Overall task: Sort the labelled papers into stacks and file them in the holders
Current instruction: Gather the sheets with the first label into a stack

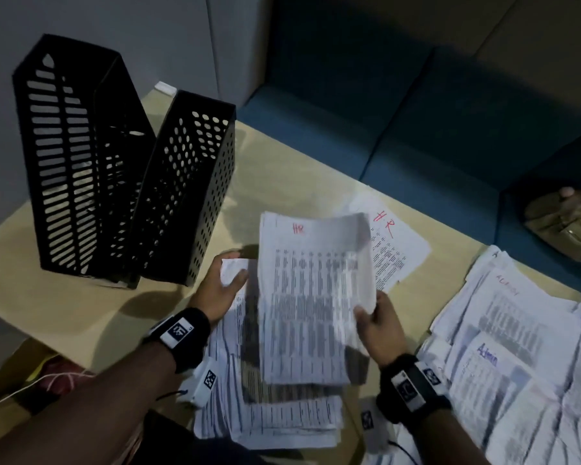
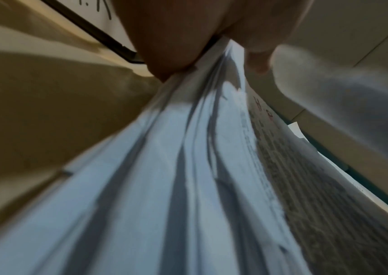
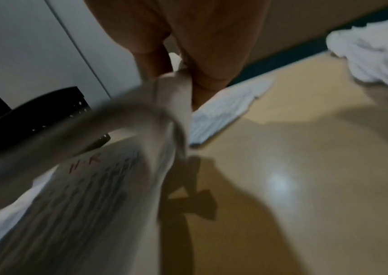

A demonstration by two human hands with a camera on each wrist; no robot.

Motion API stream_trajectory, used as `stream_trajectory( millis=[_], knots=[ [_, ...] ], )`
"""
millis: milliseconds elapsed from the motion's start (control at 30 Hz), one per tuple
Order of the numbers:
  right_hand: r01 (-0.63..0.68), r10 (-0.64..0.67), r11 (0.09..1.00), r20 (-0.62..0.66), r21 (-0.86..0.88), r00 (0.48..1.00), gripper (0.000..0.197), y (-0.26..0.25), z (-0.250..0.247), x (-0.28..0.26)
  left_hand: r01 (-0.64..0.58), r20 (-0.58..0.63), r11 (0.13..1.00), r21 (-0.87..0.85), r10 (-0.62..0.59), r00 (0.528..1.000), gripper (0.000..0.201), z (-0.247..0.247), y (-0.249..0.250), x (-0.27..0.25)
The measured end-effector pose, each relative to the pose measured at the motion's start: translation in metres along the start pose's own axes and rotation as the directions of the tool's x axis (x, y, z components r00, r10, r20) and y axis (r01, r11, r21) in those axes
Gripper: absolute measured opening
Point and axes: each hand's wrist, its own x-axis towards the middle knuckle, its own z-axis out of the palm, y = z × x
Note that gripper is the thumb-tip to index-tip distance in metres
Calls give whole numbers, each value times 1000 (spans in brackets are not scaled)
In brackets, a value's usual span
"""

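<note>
Your right hand [image 1: 378,325] pinches the right edge of a bundle of printed sheets marked "HR" in red [image 1: 312,297], thumb on top and fingers beneath, with the corner curling over at the grip; your left hand [image 1: 220,286] holds the opposite edge of that bundle, thumb and fingers curled round it, and the left wrist view shows the fanned sheet edges [image 2: 188,167] running away from your fingers [image 2: 171,46]; the bundle is raised and tilted above a thicker stack of printed papers [image 1: 282,421] lying on the table [image 1: 81,313] close to you; just beyond the bundle a single sheet with a large red "HR" [image 1: 393,250] lies flat on the table; to your right a loose spread of papers marked "Admin" [image 1: 503,347] covers the table's edge, one label in red and one in blue; at the far left two black perforated file holders [image 1: 121,172] stand upright and touching, the left one slotted [image 1: 64,156], the right one with round holes [image 1: 188,182]; what either holds cannot be made out; behind the table runs a blue sofa [image 1: 416,112], and a tan bag [image 1: 564,223] rests on it at the right.
</note>
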Motion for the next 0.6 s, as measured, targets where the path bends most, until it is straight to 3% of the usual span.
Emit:
stream_trajectory(
  millis=[100, 200, 267, 300, 333, 367, 433, 500, 600],
  knots=[
    [-99, 108, 993, 168, -60, 980, 44, 3, 19, -16, 38, -9, 999, -30, -38, 999, 49, 1, -1, -1],
    [14, 49, 986, 361, -169, 931, 54, -3, 24, -20, 116, 63, 981, -152, -108, 992, 60, 5, -4, 0],
    [48, 52, 970, 395, -240, 917, 43, -7, 21, -13, 138, 35, 987, -79, -136, 990, 53, 8, -9, 1],
    [17, 63, 967, 302, -254, 951, 33, -8, 19, -5, 136, -7, 990, -30, -137, 991, 51, 7, -10, 0],
    [-58, 87, 973, 124, -226, 988, 29, -6, 15, 6, 154, -32, 988, -3, -154, 988, 50, 6, -12, 0],
    [-151, 140, 977, -80, -149, 987, 31, -3, 11, 18, 156, -30, 988, 7, -156, 987, 48, 6, -12, 0],
    [-298, 265, 953, -325, -56, 908, 44, 2, 4, 41, 154, 23, 987, 40, -155, 988, 53, 4, -13, -1],
    [-408, 350, 906, -341, -115, 873, 65, 4, 4, 56, 159, 60, 987, 36, -161, 985, 61, 2, -11, -6],
    [-462, 393, 872, -333, -161, 857, 88, -3, 9, 67, 230, 82, 973, -24, -228, 970, 66, 2, -12, -13]
  ],
)
